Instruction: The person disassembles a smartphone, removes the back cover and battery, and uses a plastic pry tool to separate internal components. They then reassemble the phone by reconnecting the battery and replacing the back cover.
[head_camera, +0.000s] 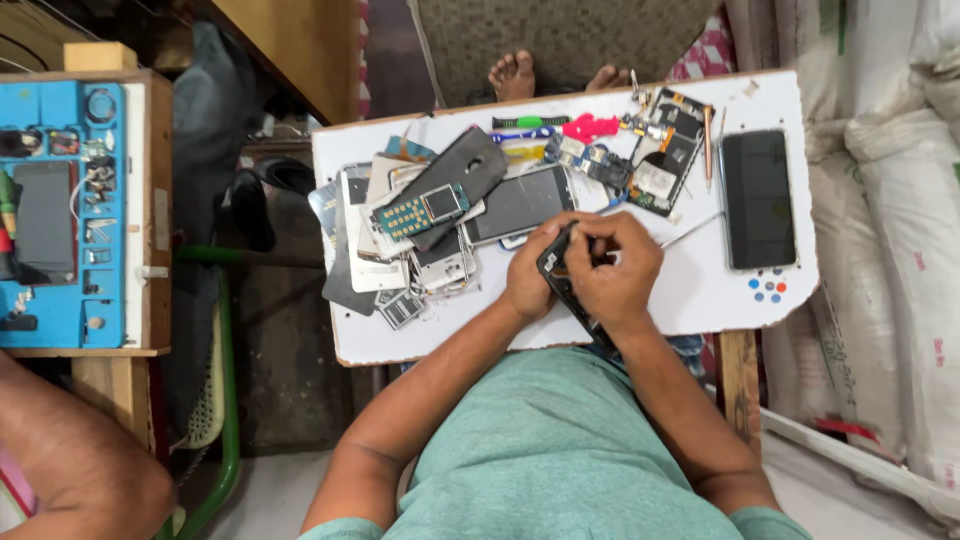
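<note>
Both of my hands meet over the near middle of a white board (700, 290) that serves as a worktop. My left hand (528, 275) grips a black phone body (556, 272) from the left side. My right hand (618, 268) closes over the same phone from the right, fingers curled on its upper end, perhaps pinching a small tool that I cannot make out. Most of the phone is hidden under my fingers.
A heap of phone shells and a keypad board (425, 213) lies at the left. A circuit board (664, 150), coloured tools (590, 127) and a dark smartphone (757, 198) lie further back and right. A blue parts mat (60, 215) is at far left, white sacks (900, 230) at right, another person's arm (70, 460) lower left.
</note>
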